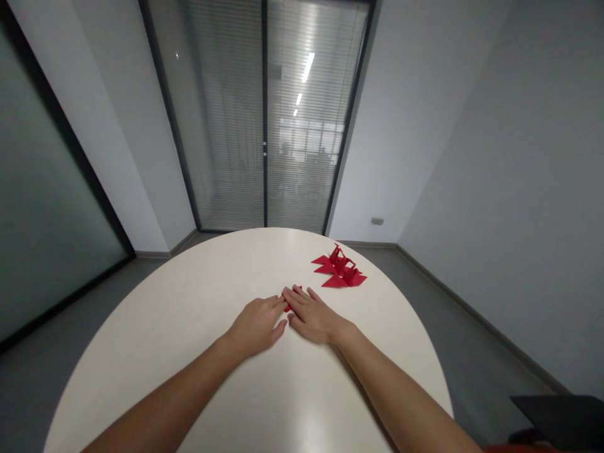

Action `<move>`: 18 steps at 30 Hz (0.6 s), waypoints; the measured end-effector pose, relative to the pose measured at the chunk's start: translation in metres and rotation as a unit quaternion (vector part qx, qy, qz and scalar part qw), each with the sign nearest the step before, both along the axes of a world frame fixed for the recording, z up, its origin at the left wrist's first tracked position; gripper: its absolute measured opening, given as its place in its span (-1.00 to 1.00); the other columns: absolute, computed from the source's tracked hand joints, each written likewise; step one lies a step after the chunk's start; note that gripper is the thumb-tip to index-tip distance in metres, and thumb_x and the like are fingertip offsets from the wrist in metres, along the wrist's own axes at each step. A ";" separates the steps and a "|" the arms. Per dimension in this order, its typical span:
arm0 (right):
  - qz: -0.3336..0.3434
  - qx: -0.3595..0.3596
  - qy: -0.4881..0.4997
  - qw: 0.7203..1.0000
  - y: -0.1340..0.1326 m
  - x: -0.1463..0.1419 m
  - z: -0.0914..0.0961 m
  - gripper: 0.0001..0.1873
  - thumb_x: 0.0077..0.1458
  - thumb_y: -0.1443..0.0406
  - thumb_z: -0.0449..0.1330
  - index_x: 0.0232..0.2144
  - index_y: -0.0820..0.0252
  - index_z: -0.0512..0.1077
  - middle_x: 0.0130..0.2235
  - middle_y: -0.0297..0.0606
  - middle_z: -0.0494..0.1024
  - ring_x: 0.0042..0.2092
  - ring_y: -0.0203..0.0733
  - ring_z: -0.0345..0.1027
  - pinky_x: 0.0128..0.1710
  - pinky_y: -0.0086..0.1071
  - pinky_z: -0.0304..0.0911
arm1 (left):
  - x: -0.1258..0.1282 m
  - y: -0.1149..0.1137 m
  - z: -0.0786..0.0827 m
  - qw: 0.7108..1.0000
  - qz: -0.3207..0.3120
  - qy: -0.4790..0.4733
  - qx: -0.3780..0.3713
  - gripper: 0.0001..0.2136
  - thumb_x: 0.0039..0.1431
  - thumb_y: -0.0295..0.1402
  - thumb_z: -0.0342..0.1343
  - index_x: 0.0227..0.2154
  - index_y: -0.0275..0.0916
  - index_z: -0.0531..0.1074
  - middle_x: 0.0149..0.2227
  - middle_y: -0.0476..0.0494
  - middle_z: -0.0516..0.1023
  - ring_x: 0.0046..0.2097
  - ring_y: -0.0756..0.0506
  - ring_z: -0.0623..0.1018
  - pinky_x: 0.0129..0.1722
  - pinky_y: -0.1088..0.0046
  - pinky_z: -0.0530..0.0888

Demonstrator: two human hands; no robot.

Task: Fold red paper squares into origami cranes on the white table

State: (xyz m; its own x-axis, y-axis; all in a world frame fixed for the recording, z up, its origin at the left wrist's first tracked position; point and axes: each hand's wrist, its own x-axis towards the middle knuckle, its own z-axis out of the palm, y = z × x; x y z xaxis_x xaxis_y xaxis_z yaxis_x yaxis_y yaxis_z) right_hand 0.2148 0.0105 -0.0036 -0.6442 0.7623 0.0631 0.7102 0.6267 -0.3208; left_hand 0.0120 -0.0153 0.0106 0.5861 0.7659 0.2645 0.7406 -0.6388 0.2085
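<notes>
My left hand [257,324] and my right hand [311,314] lie side by side on the white round table [189,340], palms down. Their fingers press flat on a small piece of red paper [287,306]. Only slivers of it show, between the two hands and past the fingertips; the rest is hidden under them. Beyond my right hand, further back on the table, rest two finished red folded paper figures [340,268], close together.
The table edge curves round at the far side and right. Grey floor surrounds it, with a glass door with blinds [264,126] behind. A dark object [561,418] sits at the lower right corner.
</notes>
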 end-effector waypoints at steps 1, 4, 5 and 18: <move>-0.014 0.000 -0.009 1.000 0.001 0.001 0.000 -0.36 0.35 0.20 -0.08 0.41 0.22 -0.01 0.43 -0.08 0.00 0.44 0.10 -0.21 0.40 0.13 -0.26 | 0.000 -0.001 0.000 1.000 -0.003 0.006 -0.001 -0.61 0.25 -0.38 0.06 0.14 -0.18 0.39 0.13 -0.28 0.51 0.13 -0.25 0.51 0.10 0.16 0.44; -0.049 0.005 -0.036 0.998 0.002 0.005 0.003 -0.37 0.36 0.19 -0.12 0.40 0.26 0.02 0.42 -0.07 -0.01 0.44 0.18 -0.24 0.38 0.21 -0.25 | 0.001 -0.002 0.001 1.000 -0.020 0.019 0.005 -0.61 0.27 -0.35 0.03 0.16 -0.14 0.38 0.16 -0.26 0.49 0.17 -0.25 0.48 0.10 0.15 0.44; -0.056 0.012 -0.040 0.998 0.003 0.006 0.003 -0.36 0.35 0.20 -0.12 0.40 0.29 0.01 0.42 -0.06 -0.02 0.44 0.19 -0.25 0.37 0.22 -0.26 | 0.001 -0.002 0.002 0.999 -0.021 0.023 0.008 -0.61 0.29 -0.34 0.02 0.16 -0.14 0.37 0.16 -0.25 0.49 0.18 -0.25 0.47 0.10 0.15 0.44; -0.060 0.022 -0.011 0.998 0.002 0.009 0.006 -0.40 0.35 0.17 -0.07 0.36 0.22 0.13 0.39 -0.07 0.12 0.43 0.18 -0.18 0.36 0.20 -0.23 | 0.001 0.000 0.000 1.000 -0.004 0.012 0.015 -0.71 0.28 -0.36 0.02 0.02 -0.19 0.46 0.04 -0.28 0.55 0.07 -0.24 0.51 0.08 0.16 0.42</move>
